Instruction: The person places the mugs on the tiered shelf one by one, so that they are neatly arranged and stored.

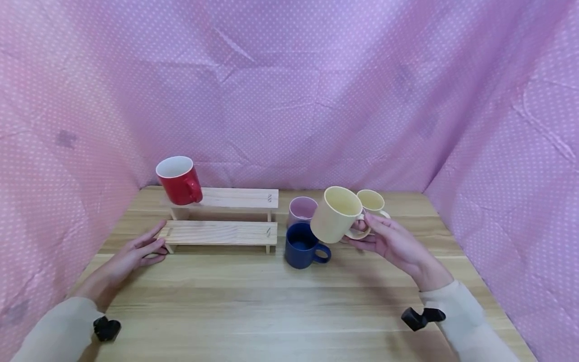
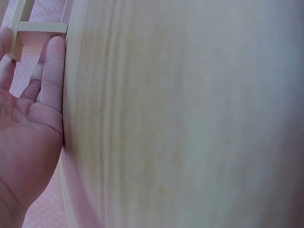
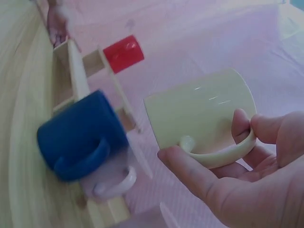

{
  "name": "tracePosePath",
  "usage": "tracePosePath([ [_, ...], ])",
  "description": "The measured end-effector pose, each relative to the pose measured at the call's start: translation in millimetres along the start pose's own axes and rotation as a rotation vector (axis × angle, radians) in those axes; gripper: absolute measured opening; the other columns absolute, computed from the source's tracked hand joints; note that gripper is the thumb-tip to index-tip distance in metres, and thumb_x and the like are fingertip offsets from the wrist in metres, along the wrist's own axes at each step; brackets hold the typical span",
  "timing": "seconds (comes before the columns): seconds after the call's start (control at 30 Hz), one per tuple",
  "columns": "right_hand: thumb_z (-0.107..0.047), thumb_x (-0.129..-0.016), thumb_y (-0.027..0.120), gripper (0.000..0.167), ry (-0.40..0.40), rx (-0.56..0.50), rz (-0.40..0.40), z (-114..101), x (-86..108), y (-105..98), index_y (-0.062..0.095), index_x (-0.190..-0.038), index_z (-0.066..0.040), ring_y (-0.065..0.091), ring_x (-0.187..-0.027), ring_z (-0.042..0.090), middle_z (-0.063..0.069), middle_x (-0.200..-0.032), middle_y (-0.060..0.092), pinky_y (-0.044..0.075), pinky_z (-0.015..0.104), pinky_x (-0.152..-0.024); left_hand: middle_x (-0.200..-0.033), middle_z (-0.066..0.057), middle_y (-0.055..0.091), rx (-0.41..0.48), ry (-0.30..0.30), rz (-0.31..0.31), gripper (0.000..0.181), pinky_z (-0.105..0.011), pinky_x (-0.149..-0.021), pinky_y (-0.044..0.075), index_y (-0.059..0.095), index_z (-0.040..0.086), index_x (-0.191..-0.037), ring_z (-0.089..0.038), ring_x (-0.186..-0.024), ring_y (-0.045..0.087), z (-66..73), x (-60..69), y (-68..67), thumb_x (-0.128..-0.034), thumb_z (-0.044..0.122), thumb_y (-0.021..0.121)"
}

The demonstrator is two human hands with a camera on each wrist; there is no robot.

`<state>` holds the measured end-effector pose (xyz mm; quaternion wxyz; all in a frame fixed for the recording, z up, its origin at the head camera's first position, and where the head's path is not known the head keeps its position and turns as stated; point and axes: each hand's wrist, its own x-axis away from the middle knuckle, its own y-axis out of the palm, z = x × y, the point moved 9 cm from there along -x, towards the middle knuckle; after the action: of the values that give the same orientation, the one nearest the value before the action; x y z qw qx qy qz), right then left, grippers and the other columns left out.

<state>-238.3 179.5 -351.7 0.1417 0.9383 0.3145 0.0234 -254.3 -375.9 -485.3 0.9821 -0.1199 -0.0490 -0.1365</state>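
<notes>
By its handle my right hand [image 1: 391,246] holds a pale yellow mug [image 1: 332,217] above the table, its mouth tipped slightly to the right. In the right wrist view, thumb and fingers pinch the handle of that mug [image 3: 202,111]. Below and left of it, a dark blue mug [image 1: 299,251] stands on the table, with a pink mug [image 1: 302,208] behind. My left hand [image 1: 135,254] rests at the left end of the low wooden shelf [image 1: 221,234], its fairly straight fingers touching it. The left wrist view shows those fingers beside the shelf's leg [image 2: 42,29].
A red mug [image 1: 178,183] with a white inside stands at the left of the taller back shelf [image 1: 239,197]. Another yellow mug [image 1: 371,199] is behind the held one. Pink dotted cloth [image 1: 289,100] encloses the back and sides of the wooden table [image 1: 235,306].
</notes>
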Motion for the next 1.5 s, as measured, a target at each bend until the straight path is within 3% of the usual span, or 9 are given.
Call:
tracePosePath([
  [0.17,-0.018,-0.114,0.032,0.031,0.005,-0.081,-0.042,-8,-12.1,19,0.056,-0.102,-0.002,0.054,-0.112,0.022,0.005,-0.103,0.045,0.036,0.058,-0.114,-0.139,-0.012,0.037,-0.003,-0.019,-0.008,0.066,-0.027,-0.096,0.056,0.011,0.026,-0.164,-0.009,-0.108,0.061,-0.9,-1.4,0.5,-0.1095,0.03,0.048],
  [0.37,-0.021,-0.112,0.04,0.034,0.06,-0.062,-0.035,-11,-39.9,39,0.061,-0.093,-0.003,0.057,-0.125,0.033,0.008,-0.117,0.058,0.04,0.054,-0.113,-0.149,-0.017,0.026,0.011,-0.047,-0.005,0.067,-0.025,-0.096,0.056,0.011,0.029,-0.164,-0.008,-0.109,0.058,-0.1,-4.3,-1.4,-0.1086,0.035,0.049],
  [0.47,-0.02,-0.111,0.044,0.031,0.106,-0.064,-0.002,-9,-56.6,48,0.067,-0.099,-0.002,0.056,-0.127,0.04,0.012,-0.124,0.061,0.043,0.051,-0.111,-0.149,-0.017,0.025,0.02,-0.039,-0.004,0.067,-0.026,-0.096,0.056,0.01,0.029,-0.164,-0.009,-0.109,0.059,-0.1,-4.7,-1.6,-0.1088,0.033,0.049],
  [0.5,-0.02,-0.111,0.045,0.029,0.117,-0.06,0.01,-8,-62.9,52,0.067,-0.107,-0.002,0.057,-0.126,0.039,0.012,-0.122,0.062,0.043,0.051,-0.111,-0.148,-0.016,0.026,0.017,-0.037,-0.006,0.067,-0.026,-0.096,0.056,0.01,0.028,-0.164,-0.009,-0.109,0.059,-0.8,-4.1,-1.7,-0.109,0.033,0.048],
  [0.63,-0.019,-0.11,0.045,0.03,0.136,-0.015,0.048,-5,-91.0,70,0.059,-0.122,0.005,0.058,-0.125,0.039,0.013,-0.116,0.059,0.043,0.052,-0.112,-0.136,-0.013,0.041,0.013,-0.015,-0.005,0.067,-0.027,-0.095,0.056,0.01,0.024,-0.164,-0.008,-0.107,0.061,-4.2,-0.6,-3.0,-0.1096,0.03,0.047],
  [0.8,-0.018,-0.111,0.041,0.031,0.135,0.033,0.046,-4,-116.0,92,0.051,-0.122,0.009,0.051,-0.131,0.046,0.014,-0.118,0.05,0.044,0.051,-0.111,-0.129,-0.005,0.048,0.013,0.012,-0.011,0.066,-0.027,-0.095,0.056,0.01,0.022,-0.164,-0.008,-0.107,0.062,-3.9,0.8,-3.3,-0.11,0.027,0.047],
  [0.97,-0.018,-0.112,0.039,0.031,0.123,0.032,0.039,0,-133.4,104,0.049,-0.121,0.01,0.047,-0.131,0.053,0.015,-0.124,0.048,0.042,0.055,-0.112,-0.131,-0.008,0.045,0.019,-0.004,-0.01,0.066,-0.027,-0.095,0.056,0.011,0.024,-0.164,-0.007,-0.107,0.061,-4.1,-0.6,-1.3,-0.1097,0.028,0.047],
  [1.27,-0.019,-0.111,0.044,0.03,0.133,0.023,0.094,20,-172.4,125,0.055,-0.118,0.007,0.056,-0.118,0.032,0.011,-0.115,0.047,0.048,0.045,-0.109,-0.129,0.001,0.047,0.038,0.003,-0.015,0.064,-0.026,-0.094,0.057,0.012,0.024,-0.164,-0.007,-0.106,0.061,-2.9,-1.2,-2.8,-0.11,0.026,0.046],
  [1.5,-0.02,-0.11,0.045,0.03,0.153,0.047,0.166,33,-195.1,126,0.058,-0.12,0.006,0.057,-0.123,0.032,0.01,-0.121,0.051,0.05,0.042,-0.107,-0.125,0.002,0.052,0.05,-0.004,-0.006,0.064,-0.026,-0.094,0.057,0.014,0.024,-0.164,-0.007,-0.106,0.061,-2.1,-2.1,-0.7,-0.1096,0.026,0.048],
])
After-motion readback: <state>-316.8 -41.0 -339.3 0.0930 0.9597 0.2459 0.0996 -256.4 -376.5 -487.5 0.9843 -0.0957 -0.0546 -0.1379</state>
